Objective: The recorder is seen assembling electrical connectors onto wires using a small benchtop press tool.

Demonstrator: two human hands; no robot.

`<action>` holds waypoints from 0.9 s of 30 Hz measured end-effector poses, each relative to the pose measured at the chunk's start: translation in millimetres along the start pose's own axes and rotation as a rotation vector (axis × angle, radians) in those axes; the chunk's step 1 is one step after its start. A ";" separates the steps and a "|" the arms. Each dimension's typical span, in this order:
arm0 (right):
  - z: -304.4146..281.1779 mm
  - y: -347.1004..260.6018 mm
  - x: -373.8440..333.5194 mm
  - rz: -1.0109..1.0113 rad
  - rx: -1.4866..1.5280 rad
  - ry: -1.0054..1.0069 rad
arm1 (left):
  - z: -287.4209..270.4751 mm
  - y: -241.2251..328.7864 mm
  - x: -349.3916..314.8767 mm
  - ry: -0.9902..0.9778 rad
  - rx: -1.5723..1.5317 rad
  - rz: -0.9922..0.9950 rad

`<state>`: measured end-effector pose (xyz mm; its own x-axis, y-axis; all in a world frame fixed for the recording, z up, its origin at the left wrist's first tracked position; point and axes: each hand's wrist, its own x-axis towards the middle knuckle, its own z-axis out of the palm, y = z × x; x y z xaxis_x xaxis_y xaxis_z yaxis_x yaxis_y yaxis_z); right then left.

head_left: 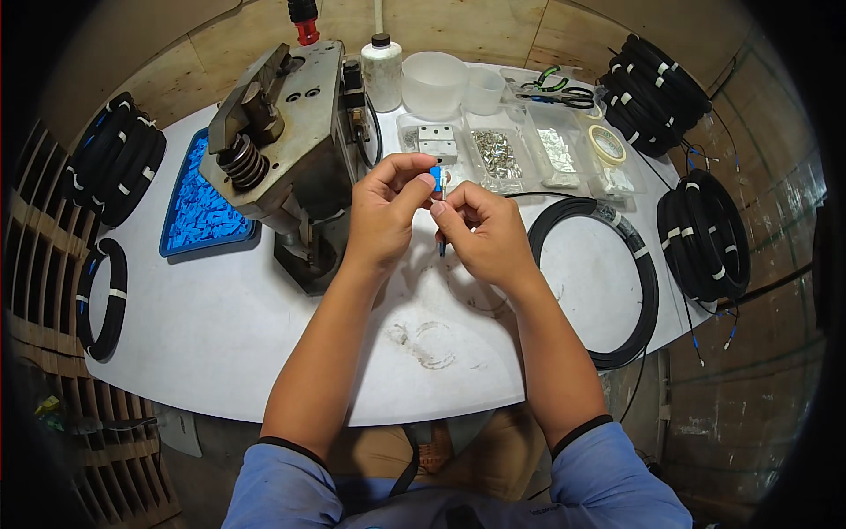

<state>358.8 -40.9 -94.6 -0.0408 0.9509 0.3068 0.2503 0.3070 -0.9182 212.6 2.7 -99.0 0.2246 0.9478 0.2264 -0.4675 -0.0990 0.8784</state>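
A white desk (pixel 220 353) sits centrally; plywood wall (pixel 493 31) at twelve o'clock, slatted wood (pixel 55 231) at nine, film-wrapped brown surface (pixel 749 388) at four.

Wide fisheye view from your head, left lens of side-by-side pair, looking down and forward across white surface (pixel 220 353). Set close: your forearms (pixel 322 353) extend from lower edge through middle, left grip (pixel 382 212) and right grip (pixel 485 232) just above frame's centre. Your lap (pixel 374 450) shows at bottom, wooden wall (pixel 489 33) at top. Surface's near edge bows toward rim; black corners ring round field.
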 end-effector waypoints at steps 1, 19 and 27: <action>0.1 0.6 0.1 -0.006 0.006 0.002 | 0.1 0.0 0.0 0.000 0.000 0.000; 0.2 -0.7 -0.3 -0.011 -0.053 0.002 | 1.5 0.3 -0.6 0.004 0.021 -0.036; 0.5 0.0 -0.3 -0.008 -0.040 0.005 | 2.7 3.0 -1.5 0.008 0.034 -0.042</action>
<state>358.4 -41.2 -94.8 -0.0379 0.9480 0.3159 0.2880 0.3131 -0.9050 213.2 0.2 -95.6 0.2371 0.9536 0.1856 -0.4280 -0.0690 0.9012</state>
